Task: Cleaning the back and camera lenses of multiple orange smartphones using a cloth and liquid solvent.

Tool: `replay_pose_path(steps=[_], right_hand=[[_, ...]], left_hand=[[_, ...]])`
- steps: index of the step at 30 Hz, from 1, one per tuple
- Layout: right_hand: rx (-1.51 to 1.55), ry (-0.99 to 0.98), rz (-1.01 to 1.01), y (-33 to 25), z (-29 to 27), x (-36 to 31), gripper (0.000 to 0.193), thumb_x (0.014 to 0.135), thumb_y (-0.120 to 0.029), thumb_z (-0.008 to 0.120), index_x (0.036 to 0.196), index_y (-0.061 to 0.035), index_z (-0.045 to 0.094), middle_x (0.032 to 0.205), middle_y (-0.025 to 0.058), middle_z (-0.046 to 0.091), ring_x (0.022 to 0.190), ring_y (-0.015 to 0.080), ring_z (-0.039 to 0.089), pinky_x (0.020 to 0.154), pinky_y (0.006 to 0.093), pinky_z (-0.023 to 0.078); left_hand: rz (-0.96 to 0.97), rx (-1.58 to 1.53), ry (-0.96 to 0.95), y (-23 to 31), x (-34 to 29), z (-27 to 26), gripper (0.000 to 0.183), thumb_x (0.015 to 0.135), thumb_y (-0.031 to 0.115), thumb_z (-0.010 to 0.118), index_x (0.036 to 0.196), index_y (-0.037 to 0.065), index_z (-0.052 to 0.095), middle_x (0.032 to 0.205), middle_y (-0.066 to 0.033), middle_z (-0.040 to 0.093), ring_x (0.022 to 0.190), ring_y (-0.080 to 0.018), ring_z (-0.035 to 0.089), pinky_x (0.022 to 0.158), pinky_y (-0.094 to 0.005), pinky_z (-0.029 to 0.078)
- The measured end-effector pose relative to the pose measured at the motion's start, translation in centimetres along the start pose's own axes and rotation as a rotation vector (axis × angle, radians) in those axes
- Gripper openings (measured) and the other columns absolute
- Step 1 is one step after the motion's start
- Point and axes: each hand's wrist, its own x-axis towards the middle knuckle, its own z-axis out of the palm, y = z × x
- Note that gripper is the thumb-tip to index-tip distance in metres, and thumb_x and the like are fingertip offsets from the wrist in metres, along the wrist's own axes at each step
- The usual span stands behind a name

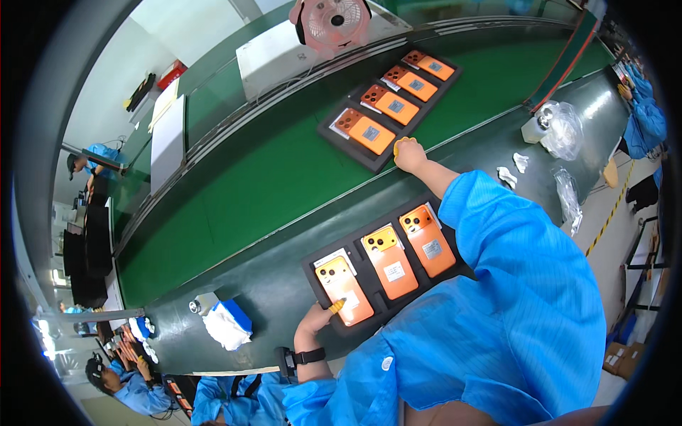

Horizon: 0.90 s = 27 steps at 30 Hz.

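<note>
My left hand [317, 319] is at the left end of the near black tray [380, 312]. Its yellow-covered fingertips are pressed together over the lower edge of an orange phone [344, 282]; what they pinch, if anything, I cannot make out. Two more orange phones, the middle phone [390, 266] and the right phone [430, 243], lie back-up in this tray, each with a pale label. My right hand [410, 155] reaches across to a second black tray [369, 162], its fingers curled on the near edge. Several orange phones [364, 130] lie in that tray. My right sleeve hides the near tray's right end.
The far tray lies on a green conveyor belt [234, 213]. On the bench, a blue box with white wipes [227, 324] and a small bottle [204, 304] stand left; plastic bags [563, 131] and crumpled tissues [507, 177] lie right. A pink fan [332, 25] stands behind. Other people work nearby.
</note>
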Motion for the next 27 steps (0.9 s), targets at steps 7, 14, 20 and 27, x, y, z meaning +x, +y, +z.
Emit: replay_pose_path(steps=[7, 14, 20, 27], right_hand=[[0.323, 0.026, -0.273, -0.7, 2.9, 3.6, 0.030, 0.066, -0.008, 0.051, 0.095, -0.0012, 0.056, 0.101, 0.0179, 0.053, 0.098, 0.0325, 0.048, 0.089, 0.0362, 0.037], [0.657, 0.070, -0.378, -3.3, -3.7, 2.3, 0.044, 0.071, -0.017, 0.060, 0.113, -0.0057, 0.049, 0.111, 0.0170, 0.050, 0.104, 0.0280, 0.046, 0.089, 0.0330, 0.035], [1.357, 0.231, -0.903, -5.5, -24.3, -7.9, 0.032, 0.086, -0.015, 0.043, 0.115, -0.0003, 0.044, 0.110, 0.0114, 0.050, 0.104, 0.0203, 0.047, 0.092, 0.0341, 0.034], [1.210, 0.709, -1.052, -0.1, -33.2, -21.8, 0.041, 0.083, -0.030, 0.045, 0.113, -0.0018, 0.045, 0.107, 0.0118, 0.051, 0.098, 0.0191, 0.049, 0.082, 0.0317, 0.040]], left_hand=[[-0.029, 0.090, 0.114, -0.8, 1.0, 0.4, 0.053, 0.071, 0.043, 0.062, 0.101, 0.000, 0.057, 0.095, -0.0162, 0.060, 0.090, -0.0236, 0.057, 0.075, -0.0306, 0.044], [-0.037, 0.241, 0.268, -1.9, 1.7, 1.2, 0.057, 0.071, 0.045, 0.061, 0.100, -0.003, 0.055, 0.095, -0.0203, 0.058, 0.090, -0.0292, 0.056, 0.074, -0.0333, 0.044], [-0.135, 0.805, 0.541, 1.6, -2.0, 1.5, 0.066, 0.074, 0.059, 0.045, 0.099, -0.001, 0.053, 0.096, -0.0198, 0.057, 0.091, -0.0323, 0.055, 0.079, -0.0392, 0.043], [0.777, -0.052, 0.418, 4.7, -11.3, -4.3, 0.018, 0.086, 0.015, 0.045, 0.090, 0.000, 0.053, 0.071, -0.0029, 0.054, 0.063, -0.0122, 0.051, 0.059, -0.0231, 0.041]])
